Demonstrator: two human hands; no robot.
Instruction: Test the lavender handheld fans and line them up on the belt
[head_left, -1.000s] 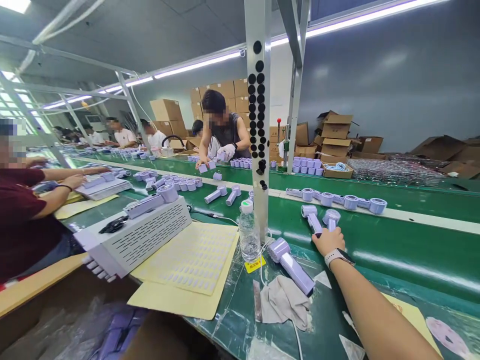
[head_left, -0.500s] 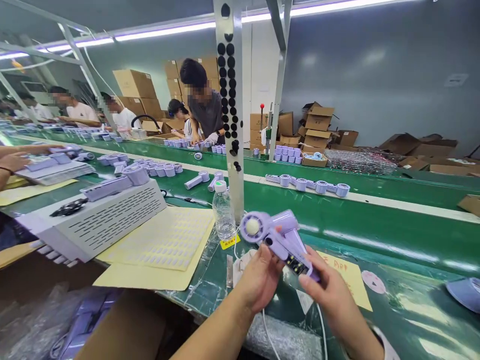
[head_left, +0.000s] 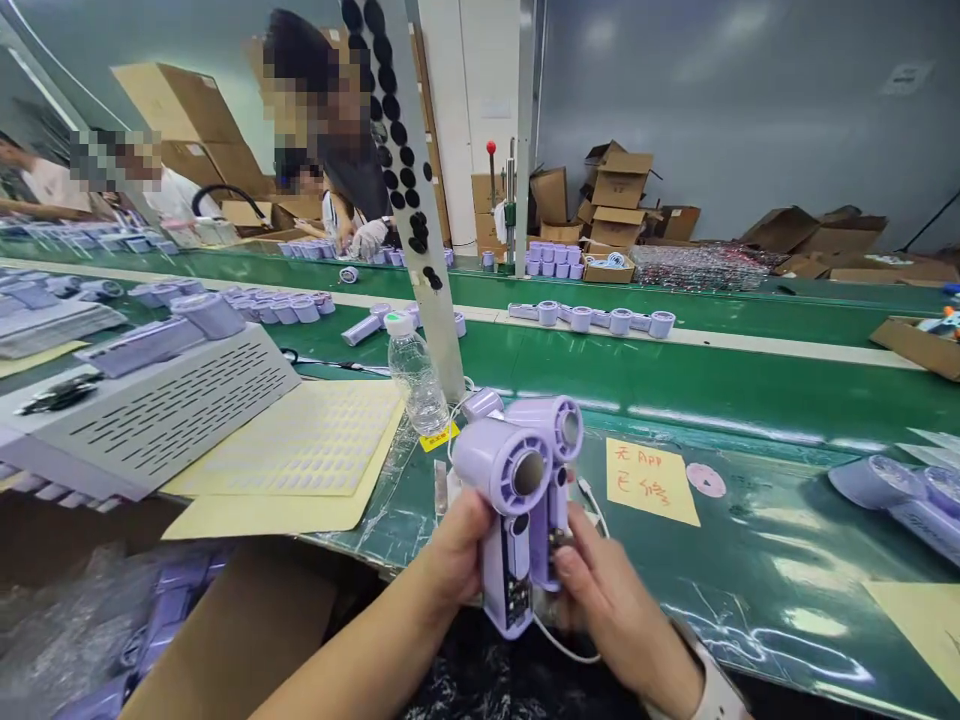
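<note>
Steady the nearer handheld fan (head_left: 490,459) gripped in the left hand (head_left: 454,552) and farther fan (head_left: 541,412) held in the right hand (head_left: 618,598), sparing the circuit board (head_left: 517,598) between them.

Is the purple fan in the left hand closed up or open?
Open: on the fan, the handle has no cover over its circuit board.

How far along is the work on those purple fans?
Already done, apparently: the round heads are on both handles. In hand: a purple plastic handheld fan in the left hand, its handle open over a circuit board, and another similar fan in the right hand. Probably left: closing that open handle. The fans lying farther off I can't judge.
</note>
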